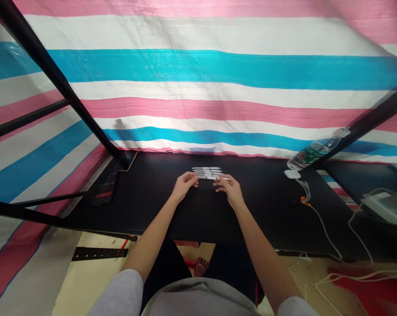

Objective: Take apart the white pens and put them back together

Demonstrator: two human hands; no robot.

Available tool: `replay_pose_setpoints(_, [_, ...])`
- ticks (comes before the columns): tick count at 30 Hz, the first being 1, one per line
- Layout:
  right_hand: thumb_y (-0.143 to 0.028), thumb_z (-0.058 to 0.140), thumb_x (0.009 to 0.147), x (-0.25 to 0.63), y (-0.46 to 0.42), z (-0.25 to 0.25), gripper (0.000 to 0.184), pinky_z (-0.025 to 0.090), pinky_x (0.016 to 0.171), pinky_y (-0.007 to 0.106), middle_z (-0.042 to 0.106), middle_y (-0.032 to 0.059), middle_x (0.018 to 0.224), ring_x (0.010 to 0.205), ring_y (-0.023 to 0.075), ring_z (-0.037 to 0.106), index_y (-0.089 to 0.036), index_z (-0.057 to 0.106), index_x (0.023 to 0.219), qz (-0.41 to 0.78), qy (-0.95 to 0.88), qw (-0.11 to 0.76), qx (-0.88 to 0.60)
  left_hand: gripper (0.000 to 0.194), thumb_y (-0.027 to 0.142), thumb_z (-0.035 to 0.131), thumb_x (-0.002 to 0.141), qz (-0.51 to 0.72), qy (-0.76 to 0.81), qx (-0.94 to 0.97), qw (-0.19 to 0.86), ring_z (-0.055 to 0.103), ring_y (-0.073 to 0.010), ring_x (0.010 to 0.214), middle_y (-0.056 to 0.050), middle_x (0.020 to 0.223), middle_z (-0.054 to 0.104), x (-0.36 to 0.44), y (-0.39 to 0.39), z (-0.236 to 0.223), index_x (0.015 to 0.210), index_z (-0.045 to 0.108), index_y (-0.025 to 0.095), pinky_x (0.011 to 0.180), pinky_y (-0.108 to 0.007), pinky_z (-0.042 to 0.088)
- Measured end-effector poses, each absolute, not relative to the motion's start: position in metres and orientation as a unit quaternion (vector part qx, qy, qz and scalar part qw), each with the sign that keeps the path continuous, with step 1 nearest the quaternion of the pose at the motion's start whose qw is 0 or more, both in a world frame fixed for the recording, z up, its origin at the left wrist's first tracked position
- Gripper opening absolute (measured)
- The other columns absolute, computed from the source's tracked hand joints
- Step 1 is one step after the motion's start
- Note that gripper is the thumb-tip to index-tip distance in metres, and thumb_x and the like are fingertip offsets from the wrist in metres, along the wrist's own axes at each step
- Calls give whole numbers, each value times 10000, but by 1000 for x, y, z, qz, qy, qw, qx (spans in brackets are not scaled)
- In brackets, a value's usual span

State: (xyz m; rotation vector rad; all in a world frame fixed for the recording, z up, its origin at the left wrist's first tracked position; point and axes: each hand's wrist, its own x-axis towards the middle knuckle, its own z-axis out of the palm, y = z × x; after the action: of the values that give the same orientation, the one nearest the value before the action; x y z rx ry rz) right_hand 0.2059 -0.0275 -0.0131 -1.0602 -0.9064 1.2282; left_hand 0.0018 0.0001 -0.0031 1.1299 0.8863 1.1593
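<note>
Pen [208, 177]: nearest of a small row, lying between the two hands at the middle of the table, white and grey barrel, long axis running left to right.
Left hand [186, 183]: at the pen's left end, thumb and forefinger drawn together, apparently pinching that end; exact contact partly covered by the fingers.
Right hand [229, 188]: at the right end, thumb and forefinger closed about the barrel, the pen's tip showing past them to the right; other fingers loosely curled.
Nearer hand: neither, by inspection; one is at each end.
Row of pens [206, 168]: just beyond the held pen on the far side, lying close together and roughly parallel to it; whether the held one touches its neighbour cannot be told.
Table [145, 197]: black, beneath pens and hands.
Left side: two phones, one near [105, 188], one far [126, 161].
Right side: clear bottle [312, 151], tilted in view; white adapter [292, 174] just nearer, with cable [321, 224].
Far side: striped sheet [198, 109].
</note>
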Motion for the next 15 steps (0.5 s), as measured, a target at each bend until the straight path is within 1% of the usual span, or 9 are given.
replay_pose_setpoints(2, [-478, 779, 683, 206, -27, -13, 380, 570, 526, 252, 721, 55, 819, 749, 205, 718, -192, 632, 884, 529, -391, 597, -458, 358, 443, 743, 720, 501, 392, 480, 604, 582, -111, 623, -19, 712, 624, 2, 0, -3, 861, 637, 130, 617, -260, 485])
replay_pose_setpoints(4, [-464, 776, 692, 206, -27, -14, 363, 567, 521, 244, 720, 52, 813, 745, 201, 717, -191, 633, 883, 530, -390, 599, -457, 365, 480, 709, 743, 491, 409, 480, 602, 562, -101, 569, -22, 688, 611, 3, 0, -3, 775, 624, 126, 568, -254, 470])
replay_pose_setpoints(6, [-455, 775, 697, 206, -27, -14, 353, 565, 520, 239, 720, 50, 807, 741, 196, 716, -191, 634, 883, 530, -389, 601, -455, 375, 484, 711, 739, 481, 416, 487, 598, 539, -91, 527, -20, 663, 600, 2, 0, -4, 723, 608, 124, 533, -248, 450])
replay_pose_setpoints(7, [-453, 774, 700, 206, -27, -14, 349, 565, 520, 238, 720, 49, 807, 742, 195, 716, -192, 634, 883, 529, -390, 601, -455, 365, 472, 724, 730, 480, 413, 492, 597, 537, -90, 525, -17, 663, 600, 2, 0, -4, 738, 612, 125, 532, -246, 447])
replay_pose_setpoints(11, [-453, 767, 708, 207, -27, -15, 343, 566, 522, 245, 721, 50, 814, 747, 200, 717, -194, 630, 886, 526, -396, 598, -457, 355, 411, 755, 715, 486, 382, 502, 605, 556, -92, 570, -6, 692, 614, 1, 0, -4, 899, 632, 134, 580, -244, 462])
replay_pose_setpoints(13, [-454, 764, 711, 208, -26, -15, 343, 566, 525, 247, 722, 52, 816, 749, 201, 717, -193, 631, 889, 527, -398, 596, -458, 347, 427, 742, 726, 488, 383, 493, 610, 551, -92, 564, -9, 688, 605, 2, 0, -4, 873, 629, 133, 552, -240, 453])
replay_pose_setpoints(15, [-456, 763, 712, 207, -26, -15, 345, 566, 531, 249, 724, 53, 810, 747, 201, 717, -191, 634, 893, 529, -397, 594, -458, 352, 461, 723, 739, 484, 395, 487, 610, 530, -88, 536, -13, 663, 586, 3, 1, -5, 774, 611, 129, 501, -232, 424])
